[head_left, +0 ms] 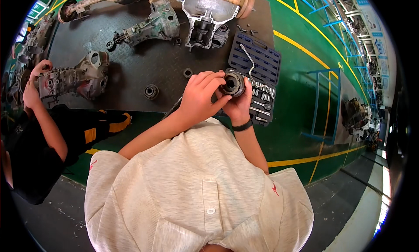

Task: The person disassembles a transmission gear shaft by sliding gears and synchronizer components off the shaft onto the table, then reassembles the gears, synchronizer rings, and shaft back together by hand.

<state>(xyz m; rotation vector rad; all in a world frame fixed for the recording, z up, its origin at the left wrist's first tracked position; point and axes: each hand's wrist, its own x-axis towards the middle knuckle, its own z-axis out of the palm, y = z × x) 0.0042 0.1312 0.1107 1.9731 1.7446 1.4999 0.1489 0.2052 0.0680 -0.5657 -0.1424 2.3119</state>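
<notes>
A dark metal toothed gear [236, 83] with a round bore is held up near the front edge of the table, its face turned toward me. My left hand [201, 94] has its fingers closed over the gear's left side and top. From below and the right, my right hand [239, 105], with a black band on its wrist, grips the same part. Another gear [151, 91] lies on the dark metal table [131, 70], left of my hands. Between them sits a small metal ring [187, 72].
Just beyond my right hand lies an open socket set case [262, 60] with a bent-handled wrench [250, 62] across it. Gearbox housings [160, 25] and an opened casing [205, 31] stand farther back. At left, a co-worker's hands [32, 92] touch another gearbox [72, 82].
</notes>
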